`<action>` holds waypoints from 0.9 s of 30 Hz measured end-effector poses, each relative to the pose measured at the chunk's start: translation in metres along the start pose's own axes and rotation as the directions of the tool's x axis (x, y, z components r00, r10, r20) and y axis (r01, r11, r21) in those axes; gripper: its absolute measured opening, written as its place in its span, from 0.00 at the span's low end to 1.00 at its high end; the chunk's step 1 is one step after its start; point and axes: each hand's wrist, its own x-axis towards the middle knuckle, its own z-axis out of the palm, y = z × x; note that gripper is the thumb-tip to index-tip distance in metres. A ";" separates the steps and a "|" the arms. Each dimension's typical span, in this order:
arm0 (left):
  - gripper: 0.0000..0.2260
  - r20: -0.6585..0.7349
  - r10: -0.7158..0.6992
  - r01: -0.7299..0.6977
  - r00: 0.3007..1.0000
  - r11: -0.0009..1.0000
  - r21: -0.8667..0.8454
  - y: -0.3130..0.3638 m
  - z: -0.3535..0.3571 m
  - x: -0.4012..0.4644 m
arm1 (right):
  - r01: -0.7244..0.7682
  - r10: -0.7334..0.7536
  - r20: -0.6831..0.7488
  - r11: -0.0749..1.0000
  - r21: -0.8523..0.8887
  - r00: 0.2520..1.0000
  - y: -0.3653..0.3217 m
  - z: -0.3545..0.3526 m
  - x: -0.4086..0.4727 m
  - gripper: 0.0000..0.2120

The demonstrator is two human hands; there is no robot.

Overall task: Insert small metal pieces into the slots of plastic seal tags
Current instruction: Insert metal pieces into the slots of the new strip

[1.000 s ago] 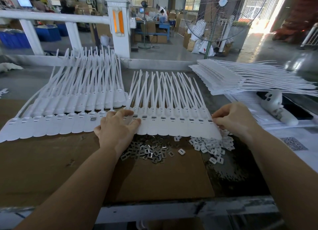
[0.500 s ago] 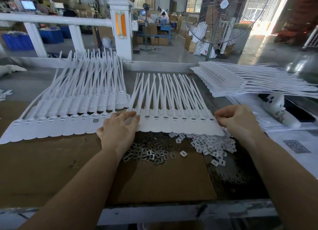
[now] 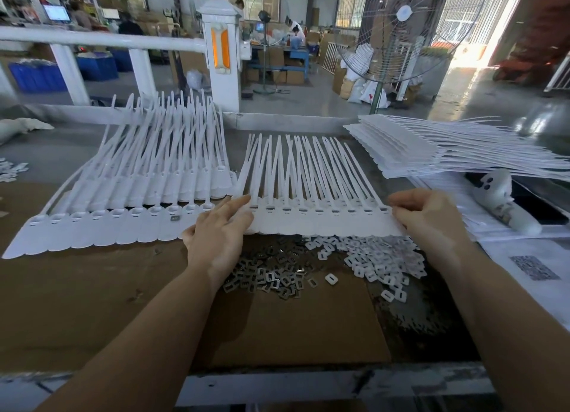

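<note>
A joined strip of white plastic seal tags (image 3: 320,222) lies across the middle of the bench, tails pointing away. My left hand (image 3: 220,229) presses flat, fingers straight, on the strip's left end. My right hand (image 3: 427,217) pinches the strip's right end. Just in front of the strip lie a pile of small grey metal pieces (image 3: 271,274) and a pile of small white plastic caps (image 3: 379,262). To the left, more tag strips (image 3: 123,217) lie in overlapping rows; one tag there shows a metal piece (image 3: 175,218) in its slot.
A stack of tag strips (image 3: 431,151) sits at the back right. A white controller-like device (image 3: 505,202) lies on papers at the right. Brown cardboard (image 3: 92,303) covers the bench. A white railing (image 3: 101,40) and a floor fan (image 3: 404,32) stand beyond.
Both hands have shifted the middle strip slightly away from me, uncovering more of the metal pieces and caps. The grip of each hand is unchanged.
</note>
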 end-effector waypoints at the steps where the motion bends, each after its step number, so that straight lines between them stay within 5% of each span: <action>1: 0.20 0.025 0.006 -0.006 1.000 1.000 -0.008 0.001 -0.001 -0.001 | 0.010 -0.010 0.005 0.999 -0.032 1.000 0.001 0.000 -0.001 0.11; 10: 0.18 0.031 0.057 -0.061 0.998 0.989 0.136 0.002 -0.002 0.001 | 0.134 -0.116 0.078 0.947 -0.291 0.990 -0.005 0.005 -0.010 0.12; 16: 0.16 0.056 0.046 -0.053 0.997 0.987 0.150 0.003 -0.002 0.001 | 0.430 -0.384 0.193 0.828 -0.361 0.903 -0.027 0.021 -0.047 0.08; 22: 0.12 0.036 0.061 -0.066 0.997 0.984 0.168 0.003 -0.003 0.001 | 0.493 -0.295 0.504 0.808 -0.321 0.812 -0.036 0.027 -0.070 0.03; 27: 0.12 0.042 0.053 -0.059 0.998 0.984 0.168 0.004 -0.003 0.001 | 0.514 -0.256 0.559 0.773 -0.372 0.789 -0.038 0.031 -0.071 0.07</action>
